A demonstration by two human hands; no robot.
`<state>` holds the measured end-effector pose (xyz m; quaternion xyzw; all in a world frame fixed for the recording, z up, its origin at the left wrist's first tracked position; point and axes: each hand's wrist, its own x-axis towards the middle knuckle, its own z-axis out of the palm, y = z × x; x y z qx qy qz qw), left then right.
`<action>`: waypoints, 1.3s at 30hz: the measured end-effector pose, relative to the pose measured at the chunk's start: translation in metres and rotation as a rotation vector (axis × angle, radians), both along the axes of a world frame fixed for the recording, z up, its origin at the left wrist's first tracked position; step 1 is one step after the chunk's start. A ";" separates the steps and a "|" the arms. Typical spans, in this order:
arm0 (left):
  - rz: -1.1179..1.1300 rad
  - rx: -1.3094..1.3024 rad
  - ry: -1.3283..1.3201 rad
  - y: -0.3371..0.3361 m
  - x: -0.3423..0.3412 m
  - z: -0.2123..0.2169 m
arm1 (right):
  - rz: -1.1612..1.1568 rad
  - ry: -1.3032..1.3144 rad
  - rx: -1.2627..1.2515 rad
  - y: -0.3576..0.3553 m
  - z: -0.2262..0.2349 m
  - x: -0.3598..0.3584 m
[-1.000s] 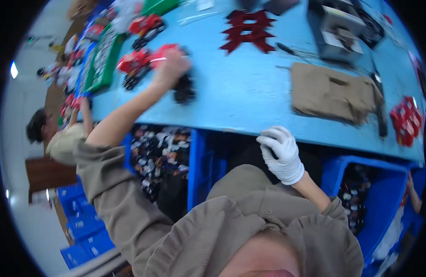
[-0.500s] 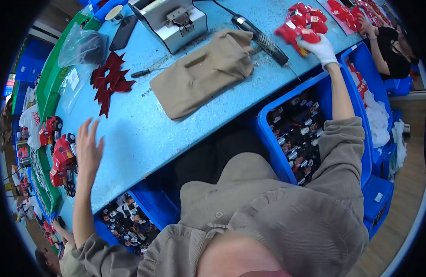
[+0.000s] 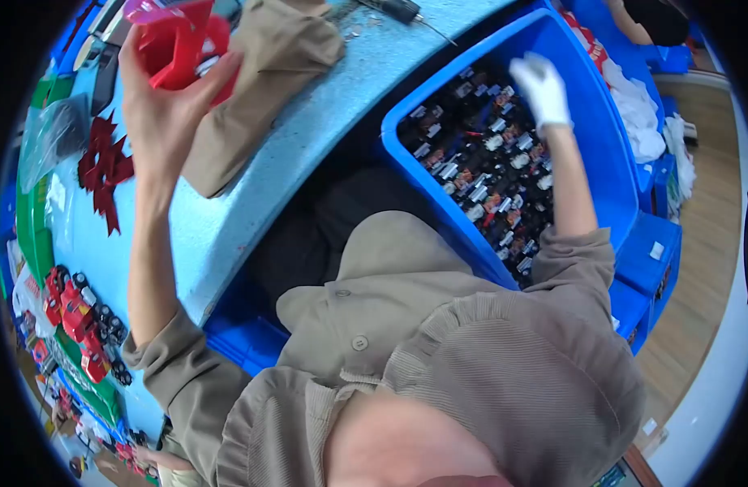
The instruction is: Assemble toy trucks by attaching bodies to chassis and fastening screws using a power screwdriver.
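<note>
My bare left hand (image 3: 165, 109) is raised over the light blue table (image 3: 309, 154) and grips a red plastic toy part (image 3: 179, 45) by its lower edge. Just right of that hand lies a tan cloth (image 3: 272, 65). My right hand (image 3: 541, 88), in a white glove, reaches down into a blue bin (image 3: 611, 142) filled with small black toy parts (image 3: 479, 178). The gloved hand is blurred, so I cannot tell whether it holds anything.
Dark red flat parts (image 3: 105, 170) lie on the table at left. Red toy vehicles (image 3: 75, 312) line a green tray (image 3: 27, 235). A screwdriver (image 3: 400, 10) lies at the top edge. More blue crates (image 3: 651, 268) and white rags (image 3: 634, 109) stand at right, near another person (image 3: 646, 20).
My left hand has left the toy vehicles at the table's left and now holds a red part up. My right hand has come off the red parts and dropped into the blue bin.
</note>
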<state>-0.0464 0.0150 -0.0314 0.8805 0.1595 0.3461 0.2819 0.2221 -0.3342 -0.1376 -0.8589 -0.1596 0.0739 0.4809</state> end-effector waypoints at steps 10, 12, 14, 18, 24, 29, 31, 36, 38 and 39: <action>0.037 0.597 0.275 0.002 0.021 -0.024 | -0.230 0.491 -1.249 -0.107 -0.158 -0.117; 0.011 0.638 0.265 -0.001 0.020 -0.025 | -0.229 0.445 -1.218 -0.089 -0.150 -0.121; 0.021 0.518 0.292 -0.017 0.028 -0.012 | -0.268 0.371 -1.170 -0.083 -0.138 -0.121; 0.009 0.272 0.387 -0.025 0.031 0.011 | -0.146 0.726 -0.945 -0.142 -0.173 -0.087; -0.007 0.567 0.255 -0.018 0.018 -0.002 | -0.412 0.657 -0.343 -0.151 -0.057 -0.085; -0.341 0.418 0.012 -0.060 0.013 -0.010 | -0.251 0.891 0.246 -0.105 0.055 -0.092; -0.608 0.091 0.086 -0.101 0.016 0.000 | -0.037 0.979 0.473 -0.063 0.102 -0.109; -0.665 0.059 0.088 -0.120 0.024 0.000 | 0.381 1.120 0.672 0.024 0.136 -0.136; -0.525 0.249 0.171 -0.099 0.015 0.004 | 0.528 1.200 0.669 0.044 0.135 -0.137; -0.453 0.343 0.214 -0.087 0.009 0.007 | 0.555 1.207 0.667 0.057 0.131 -0.141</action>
